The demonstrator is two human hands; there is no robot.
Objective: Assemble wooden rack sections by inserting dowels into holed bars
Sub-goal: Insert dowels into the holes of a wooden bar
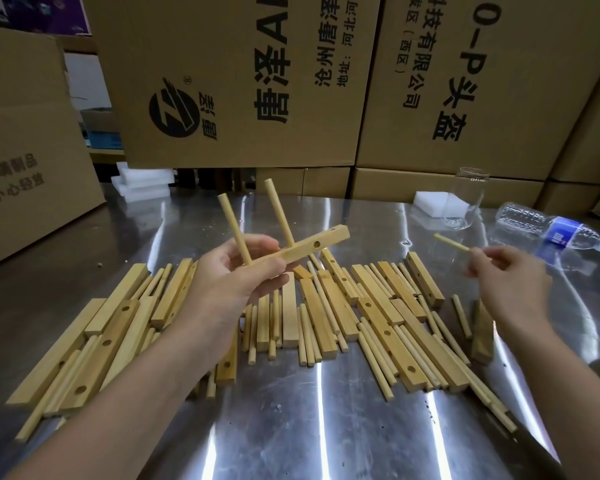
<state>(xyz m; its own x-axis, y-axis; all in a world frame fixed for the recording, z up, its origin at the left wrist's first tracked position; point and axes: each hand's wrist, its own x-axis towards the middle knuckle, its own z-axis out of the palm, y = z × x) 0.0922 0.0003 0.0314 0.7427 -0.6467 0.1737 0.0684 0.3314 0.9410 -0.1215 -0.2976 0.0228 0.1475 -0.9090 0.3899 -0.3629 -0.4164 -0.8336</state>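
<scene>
The left hand (236, 275) is hovering raised above the steel table (326, 427), fingers and thumb curling round the near end of a holed bar (312, 245) and gripping it firmly, so the bar is slanting up and to the right in mid-air. Two dowels are standing up out of that bar, leaning left: the nearer dowel (234, 230) is rising just beside the thumb and the farther dowel (279, 211) is sitting mid-bar, with an open hole (316, 243) showing toward the free end. Well apart on the right, the right hand (510, 282) is pinching a loose dowel (452, 242) between curled fingertips, its tip pointing up and left toward the bar. Below both hands a spread pile of bars and dowels (326, 313) is lying flat across the table. At the back a clear glass (465, 199) is standing upright just beside a white foam block (430, 202), and a plastic bottle (551, 230) is lying on its side with its cap on; what either is holding is hard to make out. Stacked cardboard boxes (239, 81) are walling off the far side, closed, contents hidden. The bar's held end is disappearing inside the palm, the pinched dowel's lower end is hiding behind the fingers, and both forearms are running off the bottom edge.
</scene>
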